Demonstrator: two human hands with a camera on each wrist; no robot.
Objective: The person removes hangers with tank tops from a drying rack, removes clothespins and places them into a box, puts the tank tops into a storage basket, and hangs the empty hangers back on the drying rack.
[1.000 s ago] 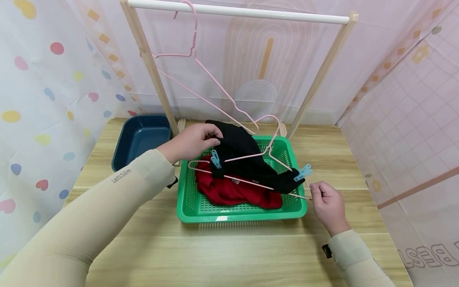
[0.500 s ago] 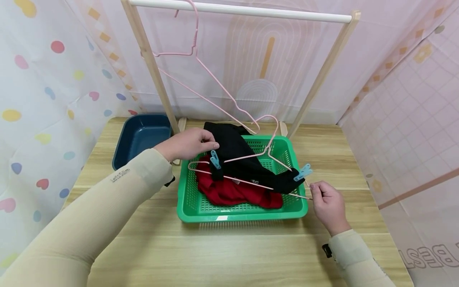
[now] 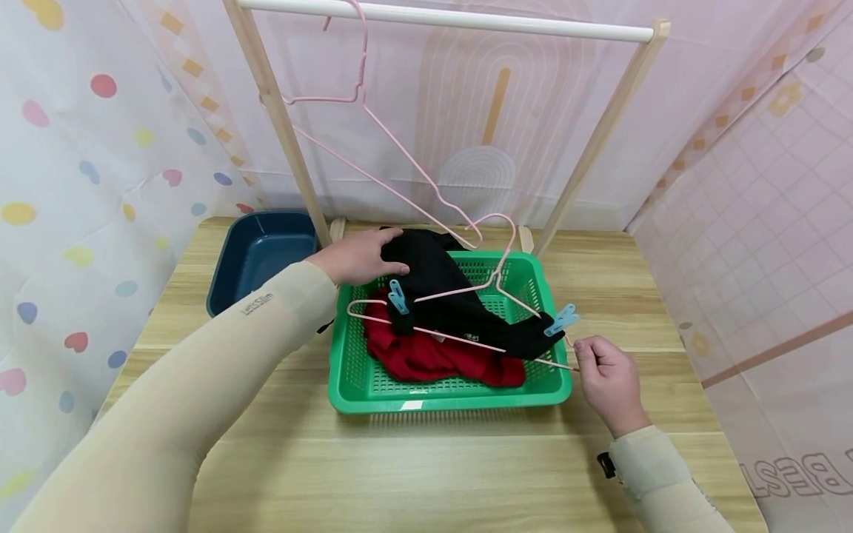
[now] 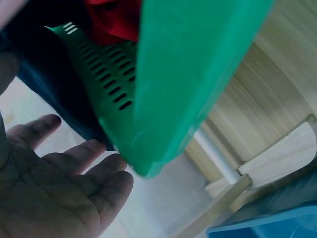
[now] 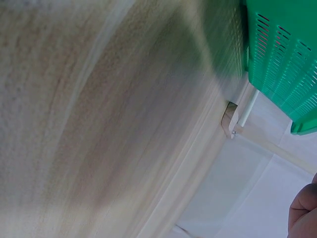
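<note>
A black garment [image 3: 433,270] hangs over a pink hanger [image 3: 460,293], held by one blue clothespin [image 3: 397,296] at the left and another blue clothespin [image 3: 563,319] at the right. My right hand [image 3: 609,385] pinches the hanger's right end. At the garment's upper left is my left hand [image 3: 363,257], thumb and fingers spread; in the left wrist view its fingers [image 4: 74,157] are apart beside the dark cloth. Below lies a red garment [image 3: 433,355] inside the green basket [image 3: 449,403].
A second pink hanger [image 3: 400,155] hangs from the rack's white rail [image 3: 453,20] behind the basket. The rack's wooden posts [image 3: 603,137] stand on the wooden table [image 3: 426,474]. At the back left sits a dark blue basin [image 3: 229,255].
My left hand has gone from fingertips together near the left clothespin to spread fingers, slightly farther up at the black garment. The right hand stays on the hanger's end.
</note>
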